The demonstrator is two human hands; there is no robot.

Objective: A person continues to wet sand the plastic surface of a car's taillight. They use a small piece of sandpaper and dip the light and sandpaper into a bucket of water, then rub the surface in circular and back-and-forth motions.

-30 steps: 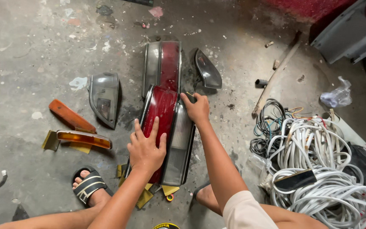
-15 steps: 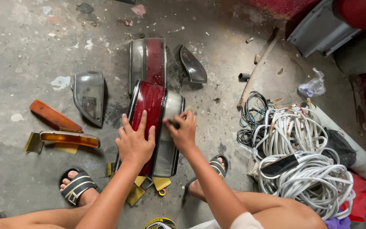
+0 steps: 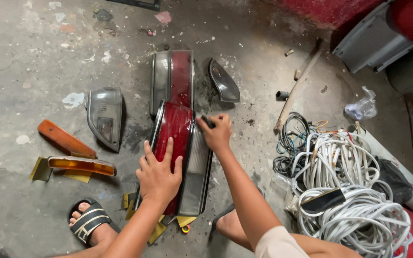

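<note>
A long car tail lamp [image 3: 183, 143] with a red lens and a clear side strip lies on the concrete floor in front of me. My left hand [image 3: 158, 175] rests flat on its red lens, fingers spread. My right hand [image 3: 216, 132] is closed around a small dark object at the lamp's upper right edge. A second tail lamp [image 3: 172, 79], grey and red, lies just beyond the first.
A dark mirror-shaped housing [image 3: 223, 82] lies right of the far lamp. A grey corner lamp [image 3: 105, 114], an orange lens [image 3: 65, 138] and an amber lamp [image 3: 81, 165] lie left. Coiled white cables [image 3: 350, 191] and a stick [image 3: 298, 86] lie right. My sandalled foot [image 3: 89, 220] is lower left.
The view has shifted. My right hand slid down along the lamp's right edge toward me; my left hand stays pressed on the red lens.
</note>
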